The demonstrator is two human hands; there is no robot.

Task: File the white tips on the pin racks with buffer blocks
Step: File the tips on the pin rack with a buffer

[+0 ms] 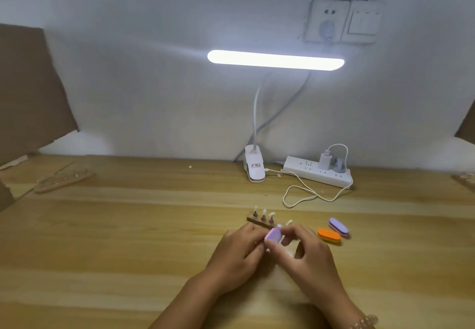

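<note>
**Lilac buffer block held at the near end of the pin rack**

Head view: a small dark wooden pin rack [259, 220] lies on the pale wooden table [128, 238], carrying upright pins with white tips [264, 211]; three stand clear at its far end, another shows near the fingers, and the near end is hidden behind the hands; the left hand [241, 249] pinches a lilac oval buffer block [274, 235] from below, grasping it; the right hand [305, 247] curls its fingers just beside the block, and whether it grips a tip or the rack I cannot tell; an orange oval buffer block [329, 235] and a second lilac one [338, 226] lie to the right, touching or nearly so; a second rack [64, 179] sits blurred at far left; a white clamp lamp [275, 60] glares overhead.

Risks, as I judge them: pressing sideways could tip the light rack or pop a tip off its pin; the glare may hide over-filing.
</note>
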